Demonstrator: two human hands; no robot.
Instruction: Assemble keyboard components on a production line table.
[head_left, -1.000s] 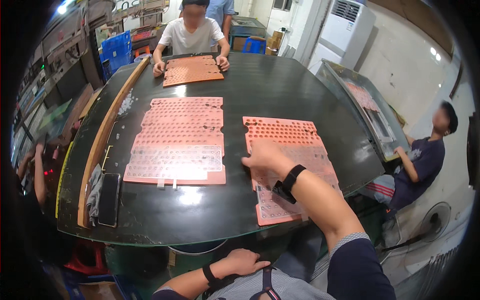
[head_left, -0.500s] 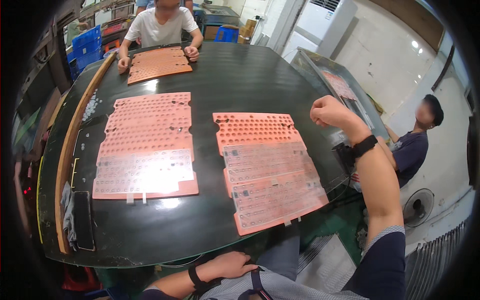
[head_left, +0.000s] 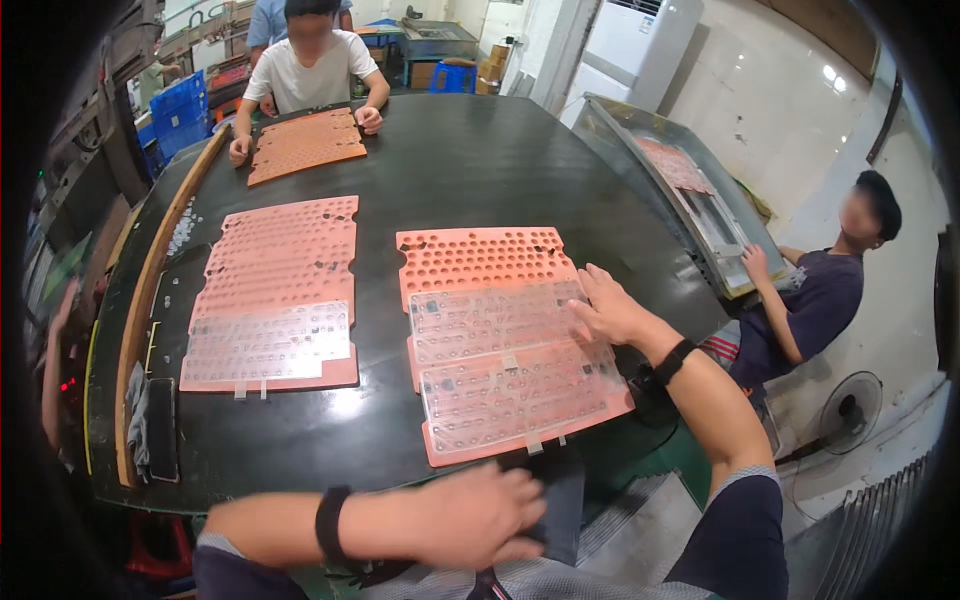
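Partly beneath the right hand [head_left: 617, 312] lies a pink board [head_left: 482, 256].

Black wristbands [head_left: 331, 526] accompany navy sleeves [head_left: 738, 535] with grey cuffs [head_left: 750, 478].

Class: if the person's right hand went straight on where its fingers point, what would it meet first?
Probably the right-hand pink holed board: the right hand overlaps its right edge in the picture, though contact is unclear.
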